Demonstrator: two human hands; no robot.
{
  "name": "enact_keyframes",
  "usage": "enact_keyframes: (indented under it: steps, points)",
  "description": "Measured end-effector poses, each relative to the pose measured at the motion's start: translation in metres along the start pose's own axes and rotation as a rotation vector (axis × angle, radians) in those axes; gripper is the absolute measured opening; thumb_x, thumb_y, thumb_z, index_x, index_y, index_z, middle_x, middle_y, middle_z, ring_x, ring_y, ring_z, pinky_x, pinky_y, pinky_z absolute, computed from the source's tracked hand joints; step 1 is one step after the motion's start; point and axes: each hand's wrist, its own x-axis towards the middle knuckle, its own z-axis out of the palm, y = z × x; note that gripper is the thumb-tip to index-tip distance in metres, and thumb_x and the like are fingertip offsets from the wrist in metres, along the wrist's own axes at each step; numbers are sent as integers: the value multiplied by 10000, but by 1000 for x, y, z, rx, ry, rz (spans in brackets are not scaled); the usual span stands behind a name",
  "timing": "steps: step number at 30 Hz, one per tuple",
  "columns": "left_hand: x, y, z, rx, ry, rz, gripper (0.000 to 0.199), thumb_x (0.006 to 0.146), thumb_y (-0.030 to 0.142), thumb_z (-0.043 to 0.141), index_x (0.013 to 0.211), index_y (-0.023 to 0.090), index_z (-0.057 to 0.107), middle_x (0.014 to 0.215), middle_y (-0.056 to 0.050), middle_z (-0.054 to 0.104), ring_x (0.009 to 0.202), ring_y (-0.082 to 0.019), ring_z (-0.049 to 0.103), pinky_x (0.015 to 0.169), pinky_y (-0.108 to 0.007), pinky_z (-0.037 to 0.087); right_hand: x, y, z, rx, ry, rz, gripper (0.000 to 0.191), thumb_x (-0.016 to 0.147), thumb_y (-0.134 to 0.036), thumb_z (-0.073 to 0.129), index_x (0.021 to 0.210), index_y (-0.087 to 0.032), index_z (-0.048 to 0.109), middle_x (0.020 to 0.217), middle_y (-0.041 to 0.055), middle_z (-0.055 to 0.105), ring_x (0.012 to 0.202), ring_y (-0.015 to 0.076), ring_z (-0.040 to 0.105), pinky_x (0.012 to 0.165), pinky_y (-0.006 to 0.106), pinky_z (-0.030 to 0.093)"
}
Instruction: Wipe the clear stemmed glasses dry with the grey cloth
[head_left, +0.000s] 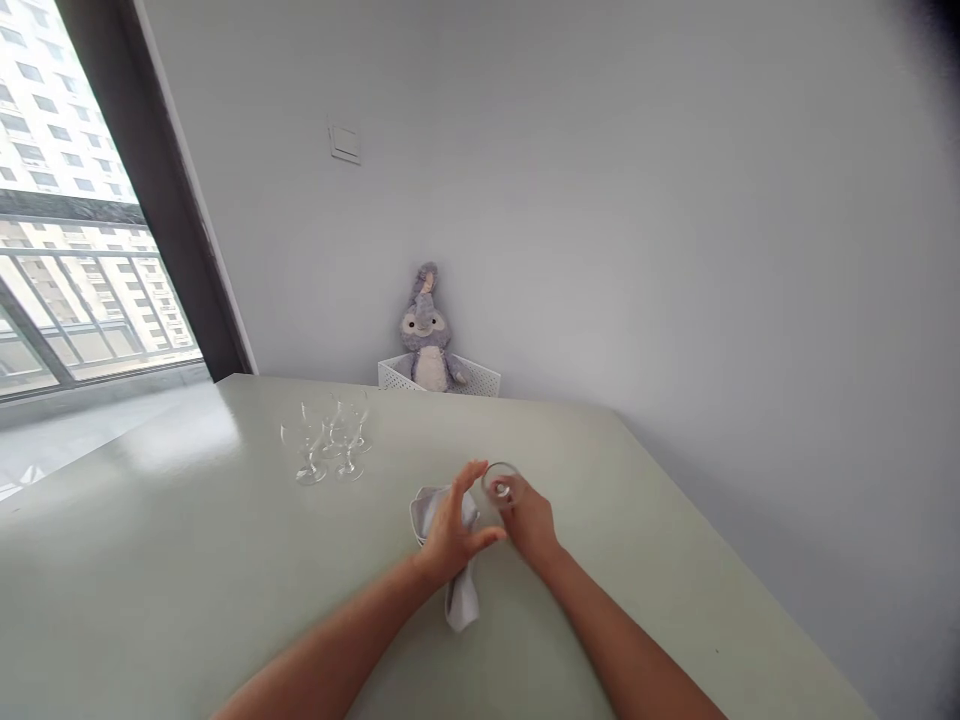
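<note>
My right hand (529,515) holds a clear stemmed glass (500,484), its round rim facing up toward me. Just left of the glass, my left hand (455,525) has its thumb and fingers spread in a C shape, with nothing between them. Beneath and behind the left hand is a small white basket (417,520) with a light grey cloth (463,603) in it; one end of the cloth hangs out onto the table toward me. The left hand hides part of both.
Several clear stemmed glasses (349,455) stand upright in a group on the pale green table (225,560), left of the basket. A plush toy (430,340) sits in a white perforated box (480,380) by the wall. The table's right edge slants toward me.
</note>
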Motion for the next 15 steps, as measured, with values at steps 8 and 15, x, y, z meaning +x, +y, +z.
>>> enact_keyframes:
  steps: [8, 15]
  points:
    - [28, -30, -49, -295, 990, -513, 272, 761, 397, 475, 971, 227, 450, 754, 25, 464, 559, -66, 467, 554, -215, 446, 51, 97, -26, -74, 91, 468, 352, 766, -406, 416, 829, -149, 649, 793, 119, 647, 754, 237, 579, 640, 300, 382]
    - [35, -37, -88, -414, 1266, -586, 276, 819, 414, 340, 1058, 278, 364, 795, 20, 453, 514, -51, 459, 507, -195, 440, 65, 134, -32, -40, 133, 626, 336, 730, -408, 441, 801, -146, 640, 795, 129, 631, 768, 261, 572, 612, 313, 377]
